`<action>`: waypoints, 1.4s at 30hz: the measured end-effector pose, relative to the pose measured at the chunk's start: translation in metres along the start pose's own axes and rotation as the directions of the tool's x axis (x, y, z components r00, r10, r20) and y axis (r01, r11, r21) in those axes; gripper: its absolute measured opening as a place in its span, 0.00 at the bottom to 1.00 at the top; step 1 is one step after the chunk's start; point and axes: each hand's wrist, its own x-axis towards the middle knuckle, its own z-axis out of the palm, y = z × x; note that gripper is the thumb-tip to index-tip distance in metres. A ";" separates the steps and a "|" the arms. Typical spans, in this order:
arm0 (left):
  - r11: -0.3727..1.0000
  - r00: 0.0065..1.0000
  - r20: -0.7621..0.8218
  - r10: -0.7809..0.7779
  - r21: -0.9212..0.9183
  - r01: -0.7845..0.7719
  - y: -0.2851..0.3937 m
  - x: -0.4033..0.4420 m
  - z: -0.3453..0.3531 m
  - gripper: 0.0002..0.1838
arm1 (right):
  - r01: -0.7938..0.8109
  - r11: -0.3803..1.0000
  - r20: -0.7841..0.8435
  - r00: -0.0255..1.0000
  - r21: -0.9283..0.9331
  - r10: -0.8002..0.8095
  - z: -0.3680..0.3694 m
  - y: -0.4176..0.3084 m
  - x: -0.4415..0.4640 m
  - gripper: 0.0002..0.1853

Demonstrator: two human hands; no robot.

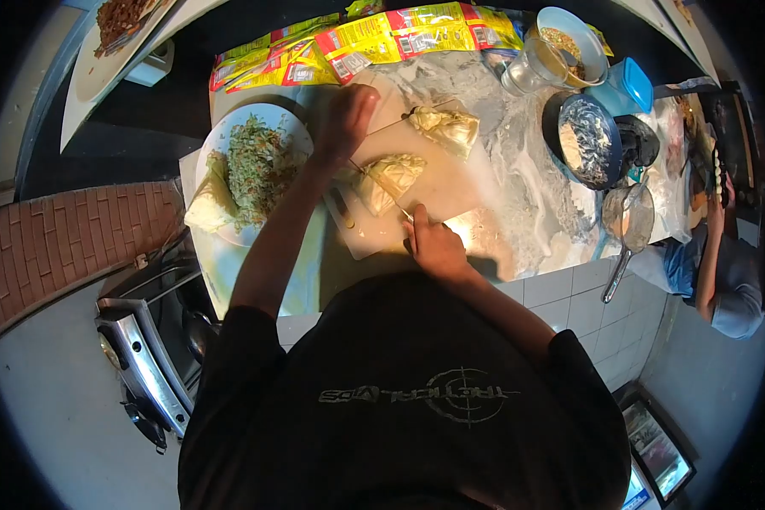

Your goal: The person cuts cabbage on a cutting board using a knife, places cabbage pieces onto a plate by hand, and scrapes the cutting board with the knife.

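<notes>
My right hand (436, 247) is closed around the handle end of a thin knife (392, 201). Its narrow blade lies across a yellow folded piece of food (397, 176), perhaps a filled wrapper or leaf. That piece rests on a pale cutting board (450, 189). Beyond it, my left hand (348, 119) is raised over the board's far left side with fingers curled; whatever it holds, if anything, is hidden. A second yellow folded piece (450, 129) sits at the board's far edge. Left of my left forearm, a white plate (293, 127) bears chopped greens (259, 166) and a pale folded wedge (212, 197).
Yellow and red packets (391, 38) line the counter's back. On the right are a clear jug (534, 68), a light blue container (625, 85), a dark pan (602, 140) with white residue and a strainer (629, 217). Another person (722, 280) stands at far right.
</notes>
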 end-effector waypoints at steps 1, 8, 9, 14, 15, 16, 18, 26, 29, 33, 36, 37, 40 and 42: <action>1.000 1.000 -0.001 0.003 0.002 -0.003 0.003 -0.003 -0.005 0.08 | 0.011 1.000 -0.017 1.000 0.020 -0.010 0.003 0.002 0.000 0.19; 0.846 0.908 -0.086 -0.409 0.337 0.413 0.090 -0.089 -0.033 0.19 | 0.016 0.999 -0.042 0.999 0.045 -0.014 0.003 0.001 -0.001 0.18; 0.819 0.914 -0.100 -0.394 0.414 0.398 0.093 -0.095 -0.032 0.19 | 0.025 0.999 -0.043 0.999 0.042 -0.023 0.003 0.000 -0.002 0.18; 0.780 0.907 -0.047 -0.419 0.493 0.386 0.076 -0.106 -0.035 0.18 | 0.050 0.997 -0.110 0.993 0.053 -0.044 0.007 0.003 -0.001 0.18; 0.750 0.902 -0.038 -0.430 0.542 0.380 0.074 -0.108 -0.036 0.18 | 0.053 0.997 -0.117 0.992 0.052 -0.047 0.007 0.004 -0.001 0.18; 0.751 0.905 -0.040 -0.424 0.543 0.376 0.068 -0.109 -0.036 0.18 | 0.053 0.997 -0.122 0.991 0.049 -0.046 0.006 0.003 -0.002 0.18; 0.728 0.875 0.029 -0.483 0.568 0.383 0.060 -0.106 -0.038 0.23 | 0.054 0.997 -0.132 0.990 0.047 -0.047 0.005 0.002 -0.003 0.18; 0.758 0.917 0.054 -0.396 0.582 0.293 0.052 -0.109 -0.044 0.20 | 0.098 0.935 -0.017 0.995 0.340 -0.098 -0.012 0.011 -0.007 0.20; 0.753 0.902 0.071 -0.425 0.581 0.309 0.054 -0.099 -0.049 0.16 | 0.125 0.922 -0.020 0.992 0.366 -0.127 -0.015 0.017 -0.008 0.19; 0.804 0.802 0.090 -0.590 0.157 0.574 0.073 -0.090 -0.058 0.11 | 0.081 0.954 -0.026 0.997 0.290 -0.077 -0.020 0.011 -0.012 0.18; 0.806 0.805 0.053 -0.591 -0.006 0.592 0.101 -0.086 -0.056 0.07 | 0.096 0.953 -0.042 0.995 0.288 -0.088 -0.016 0.008 -0.011 0.18; 0.805 0.804 0.050 -0.592 -0.006 0.593 0.105 -0.088 -0.053 0.07 | 0.098 0.953 -0.040 0.995 0.287 -0.091 -0.013 0.008 -0.011 0.18; 0.925 0.924 -0.041 -0.381 -0.026 0.380 0.115 -0.096 -0.045 0.11 | 0.121 0.958 -0.114 0.989 0.261 -0.094 -0.007 0.007 -0.012 0.18; 0.924 0.924 -0.038 -0.381 0.024 0.382 0.126 -0.103 -0.037 0.18 | 0.107 0.965 -0.119 0.990 0.238 -0.080 -0.010 0.004 -0.013 0.16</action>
